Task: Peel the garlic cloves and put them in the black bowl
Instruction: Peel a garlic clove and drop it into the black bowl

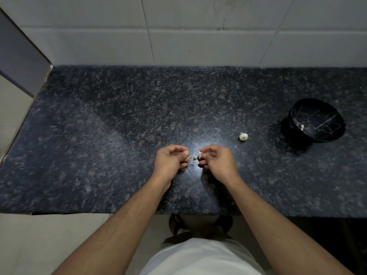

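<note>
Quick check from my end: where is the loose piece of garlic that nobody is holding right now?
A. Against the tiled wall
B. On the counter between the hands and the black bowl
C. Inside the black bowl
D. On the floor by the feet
B: the garlic piece lies on the counter, right of the right hand and left of the black bowl, touching neither.

Legible text, labels, brands, numbers, signs: none. The black bowl [317,120] near the desk's right edge carries only pale vein-like lines, not lettering. The speckled desk [119,126] and the wall tiles [99,42] behind it bear no markings.
</note>
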